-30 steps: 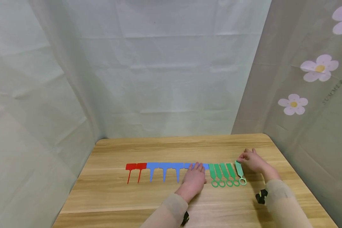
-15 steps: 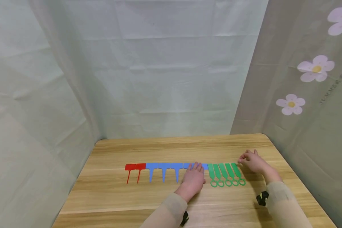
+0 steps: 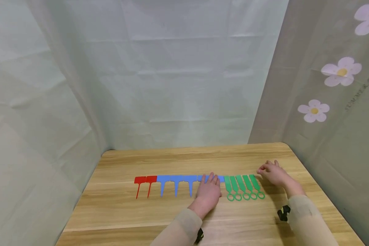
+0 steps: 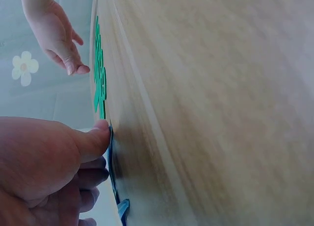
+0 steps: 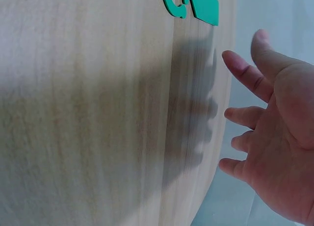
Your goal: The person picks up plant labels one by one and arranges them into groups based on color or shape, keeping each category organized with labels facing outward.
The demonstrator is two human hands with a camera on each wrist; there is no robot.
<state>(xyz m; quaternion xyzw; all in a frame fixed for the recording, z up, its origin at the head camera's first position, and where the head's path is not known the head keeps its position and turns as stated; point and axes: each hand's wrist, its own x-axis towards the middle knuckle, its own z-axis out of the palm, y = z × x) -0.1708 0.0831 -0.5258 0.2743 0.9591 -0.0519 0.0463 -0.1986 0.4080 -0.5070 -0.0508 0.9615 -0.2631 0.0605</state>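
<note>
A row of flat plastic plant labels lies across the wooden table. Two red T-shaped labels (image 3: 151, 179) are at its left end, followed by several blue T-shaped labels (image 3: 177, 178). Several green labels with ring ends (image 3: 240, 181) slant side by side at the right end. My left hand (image 3: 208, 195) rests on the right-hand blue labels, fingers extended and covering part of them. My right hand (image 3: 275, 175) hovers just right of the last green label. In the right wrist view, nothing lies between its thumb and forefinger, which stand apart; a green label (image 5: 205, 8) shows nearby.
Wooden tabletop (image 3: 126, 218) extends around the row, with its rounded far corners against pale hanging cloth (image 3: 184, 85). Cloth also hangs along both sides; the right one has printed flowers (image 3: 314, 111). A black strap piece (image 3: 284, 213) sits at the right wrist.
The last green label, held at its top by my right hand a second ago, now lies flat beside the others. The right hand has let it go. My left hand has stayed put.
</note>
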